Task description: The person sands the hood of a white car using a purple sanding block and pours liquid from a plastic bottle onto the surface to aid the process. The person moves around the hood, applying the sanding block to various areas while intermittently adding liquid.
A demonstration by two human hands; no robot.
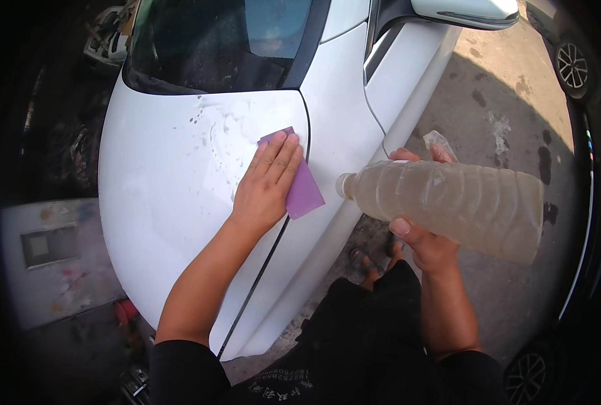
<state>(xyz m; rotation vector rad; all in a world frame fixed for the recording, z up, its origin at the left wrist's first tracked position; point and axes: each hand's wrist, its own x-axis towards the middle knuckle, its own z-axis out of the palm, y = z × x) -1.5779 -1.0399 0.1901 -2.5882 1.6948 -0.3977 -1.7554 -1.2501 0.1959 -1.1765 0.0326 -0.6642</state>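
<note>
On the white car's hood (158,155), close to the seam with the fender, my left hand (263,189) presses down a purple sheet of sandpaper (305,192). Its fingers lie close together over the sheet, whose ends stick out past them. My right hand (428,246) grips a clear ribbed plastic bottle (462,202) around its middle. Cloudy liquid shows in the bottle, which is tilted nearly on its side with its neck pointing left at the fender. Wet streaks and drops (219,135) mark the hood beyond my left hand.
The windshield (226,40) and side mirror (469,10) are at the far side. A dark car's wheel (571,66) shows at the far right. My feet stand on the stained concrete floor (496,128). A stained white panel (50,263) lies at left, near a red object (126,311).
</note>
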